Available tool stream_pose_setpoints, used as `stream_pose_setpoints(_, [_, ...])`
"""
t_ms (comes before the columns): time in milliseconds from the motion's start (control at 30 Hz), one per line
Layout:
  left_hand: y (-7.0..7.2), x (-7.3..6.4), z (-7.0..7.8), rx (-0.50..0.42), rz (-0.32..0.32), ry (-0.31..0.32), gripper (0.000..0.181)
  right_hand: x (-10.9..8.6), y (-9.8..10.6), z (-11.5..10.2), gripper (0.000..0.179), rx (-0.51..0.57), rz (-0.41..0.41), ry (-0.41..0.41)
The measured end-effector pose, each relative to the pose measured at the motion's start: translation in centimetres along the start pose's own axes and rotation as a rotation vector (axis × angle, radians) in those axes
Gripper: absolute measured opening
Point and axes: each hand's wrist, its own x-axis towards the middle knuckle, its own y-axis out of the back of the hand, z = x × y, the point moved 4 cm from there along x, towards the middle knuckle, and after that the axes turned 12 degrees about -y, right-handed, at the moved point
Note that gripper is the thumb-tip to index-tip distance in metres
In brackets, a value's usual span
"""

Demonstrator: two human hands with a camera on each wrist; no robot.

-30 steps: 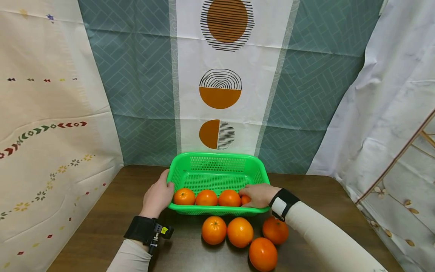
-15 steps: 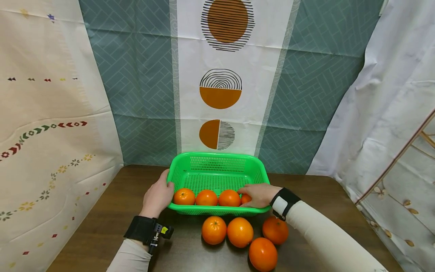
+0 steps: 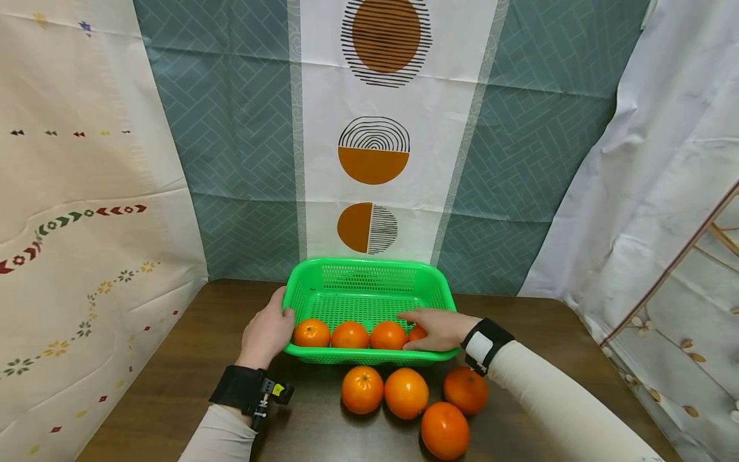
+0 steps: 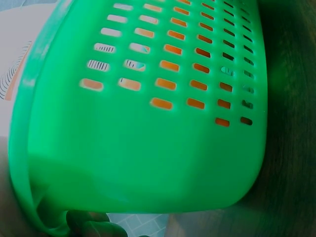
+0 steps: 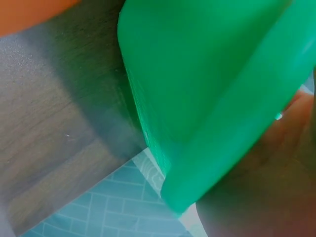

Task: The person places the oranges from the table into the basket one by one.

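Observation:
A green plastic basket (image 3: pixel 369 263) with slotted walls stands on the table, a row of oranges along its near side. My left hand (image 3: pixel 268 330) grips its left rim, thumb on top; fingertips (image 4: pixel 94 224) show under the rim in the left wrist view. My right hand (image 3: pixel 435 328) reaches over the right rim, fingers and thumb spread around the rightmost orange (image 3: pixel 417 332), which they partly cover. Beside it in the row are a second orange (image 3: pixel 389 335), a third orange (image 3: pixel 349 335) and another orange (image 3: pixel 312 333) near my left hand.
In front of the basket, several oranges lie on the brown table (image 3: pixel 323 430): one orange (image 3: pixel 362 389) at the left, one orange (image 3: pixel 407 393) beside it, a nearer orange (image 3: pixel 444 430), and one orange (image 3: pixel 465 390) by my right forearm. A patterned cloth (image 3: pixel 242 160) hangs behind.
The fingers and thumb of my right hand have spread a little wider, so more of the rightmost orange shows. My left hand and the basket have stayed in place.

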Motion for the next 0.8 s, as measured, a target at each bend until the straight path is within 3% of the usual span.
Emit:
stream_pose_setpoints(433, [0.0, 0.0, 0.0, -0.001, 0.009, -0.006, 0.061, -1.4, 1.4, 0.6, 0.080, 0.076, 0.108, -0.044])
stream_pose_setpoints(800, [0.0, 0.1, -0.1, 0.002, 0.004, -0.007, 0.061, -4.2, 2.0, 1.1, 0.083, 0.098, 0.276, -0.013])
